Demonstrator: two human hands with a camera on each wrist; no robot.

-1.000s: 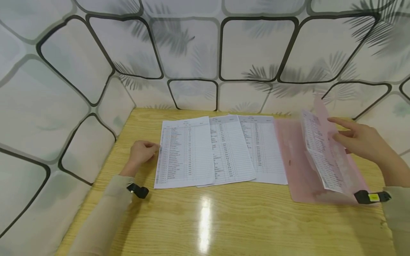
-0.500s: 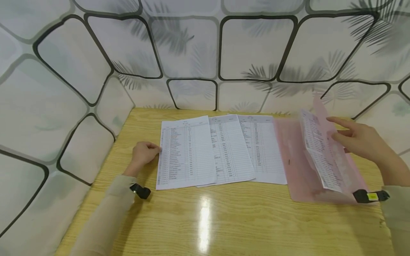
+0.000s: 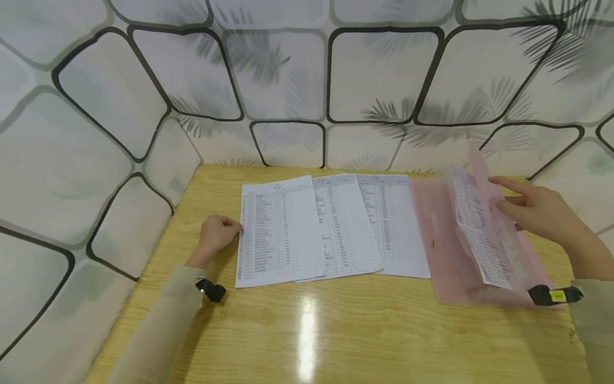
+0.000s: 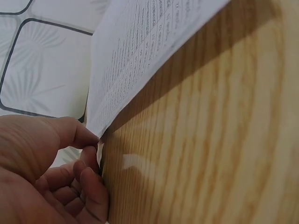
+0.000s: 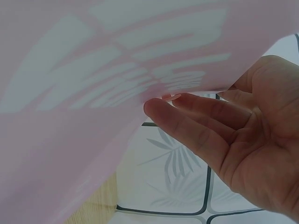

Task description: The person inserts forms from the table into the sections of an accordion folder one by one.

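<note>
My left hand (image 3: 217,234) pinches the left edge of a printed list sheet (image 3: 283,234) between thumb and finger. In the left wrist view that sheet's edge (image 4: 140,77) slants up off the wood, fingertips at its corner. Two more printed sheets, a middle one (image 3: 347,229) and a right one (image 3: 400,229), lie fanned out and partly covered. At the right, a translucent pink folder (image 3: 443,272) lies opened. My right hand (image 3: 542,210) holds its raised flap between thumb and fingers, also seen around the pink flap (image 5: 93,70). A printed page (image 3: 479,234) stands tilted against the flap.
A yellow wood-grain table (image 3: 364,330) carries everything, with a bright reflection at its front. Patterned walls (image 3: 288,69) close off the back and left sides. Black wrist cameras sit on both sleeves, the left one (image 3: 211,289) near the sheet's lower corner.
My left hand has shifted slightly to the right and nearer, and the leftmost sheet has slid a little with it. The right hand and folder stay almost still.
</note>
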